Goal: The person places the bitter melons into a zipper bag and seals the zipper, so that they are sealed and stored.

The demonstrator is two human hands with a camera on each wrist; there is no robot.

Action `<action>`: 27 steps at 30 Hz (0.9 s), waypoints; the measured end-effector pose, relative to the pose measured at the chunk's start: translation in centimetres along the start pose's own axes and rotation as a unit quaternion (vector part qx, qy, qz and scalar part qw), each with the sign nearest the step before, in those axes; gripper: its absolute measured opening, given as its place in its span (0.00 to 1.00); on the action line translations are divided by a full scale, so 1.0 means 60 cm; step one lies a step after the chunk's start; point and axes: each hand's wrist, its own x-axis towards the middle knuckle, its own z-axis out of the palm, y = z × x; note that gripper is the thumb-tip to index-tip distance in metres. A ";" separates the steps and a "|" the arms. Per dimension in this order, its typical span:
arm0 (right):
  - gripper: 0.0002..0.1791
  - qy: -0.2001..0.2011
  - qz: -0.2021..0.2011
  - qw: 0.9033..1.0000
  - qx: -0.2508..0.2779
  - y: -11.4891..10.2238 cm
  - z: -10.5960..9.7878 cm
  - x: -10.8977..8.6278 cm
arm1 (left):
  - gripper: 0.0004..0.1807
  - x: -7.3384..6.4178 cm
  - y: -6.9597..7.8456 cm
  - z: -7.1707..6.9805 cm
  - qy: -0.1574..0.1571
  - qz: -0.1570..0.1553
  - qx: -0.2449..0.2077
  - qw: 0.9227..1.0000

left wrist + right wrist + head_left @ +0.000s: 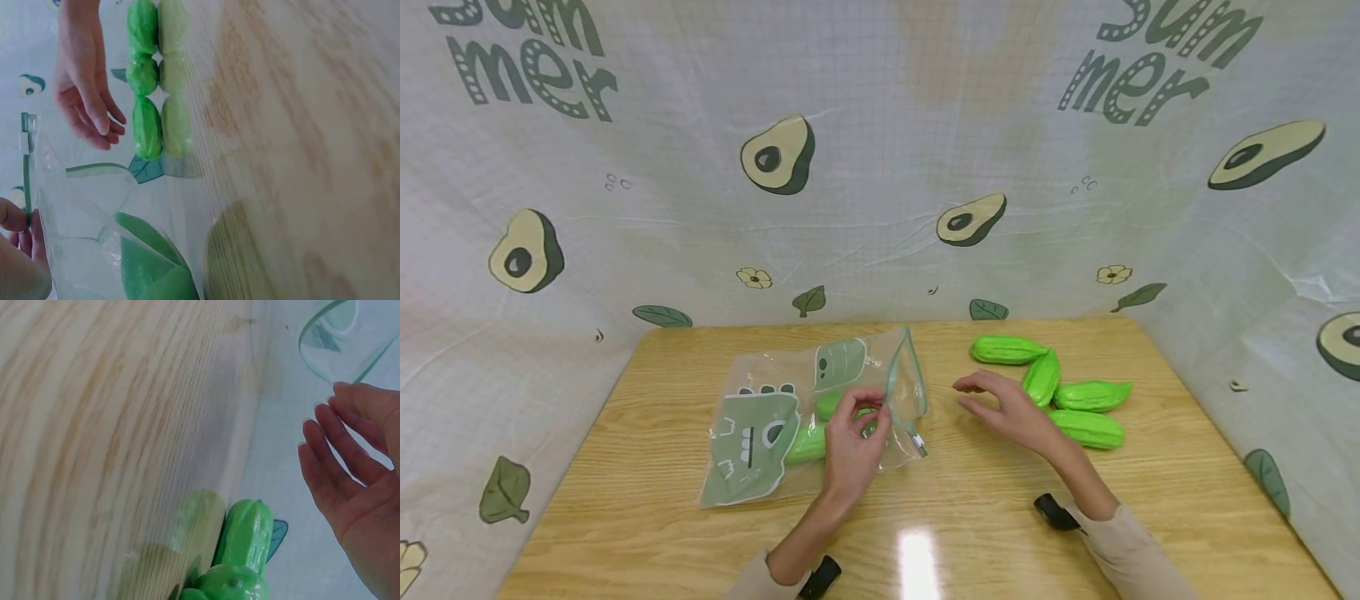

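Observation:
A clear zip bag (748,450) with a green dinosaur print lies on the table, its mouth spread apart toward the right. Green cucumber-shaped vegetables (805,445) show through its plastic. My left hand (852,446) pinches the bag's near edge by the opening, thumb against fingers; the left wrist view shows that hand (22,250) at the green zip strip (26,169). To the right of the mouth, my right hand (1011,410) hovers with loosely bent fingers and holds nothing. Several loose green vegetables (1092,396) lie just beyond and to the right of it.
The wooden table (985,533) ends at a hanging cloth (865,167) printed with avocados, which stands behind it and along both sides. A zip slider (920,442) sits at the bag's near right corner. Both wrists carry black camera mounts (1055,512).

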 end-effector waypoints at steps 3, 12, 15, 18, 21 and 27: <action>0.12 0.008 0.005 1.000 -0.015 0.002 -0.004 -0.007 | 0.11 0.000 0.001 0.000 -0.001 0.000 0.001 1.000; 0.12 0.040 -0.014 0.998 -0.042 0.008 -0.018 -0.028 | 0.11 0.000 -0.001 0.002 -0.003 0.000 -0.005 1.000; 0.13 0.045 -0.011 0.998 -0.043 0.009 -0.024 -0.037 | 0.12 -0.001 -0.003 0.002 -0.002 0.001 -0.007 1.000; 0.13 0.046 -0.005 0.998 -0.040 0.010 -0.031 -0.044 | 0.12 0.000 -0.004 0.002 -0.002 0.003 -0.009 1.000; 0.13 0.048 -0.003 0.998 -0.041 0.013 -0.036 -0.052 | 0.12 0.000 -0.005 0.002 -0.001 0.005 -0.007 1.000; 0.14 0.061 -0.010 0.996 -0.060 0.021 -0.045 -0.068 | 0.12 -0.001 -0.003 0.001 -0.001 0.002 -0.002 1.000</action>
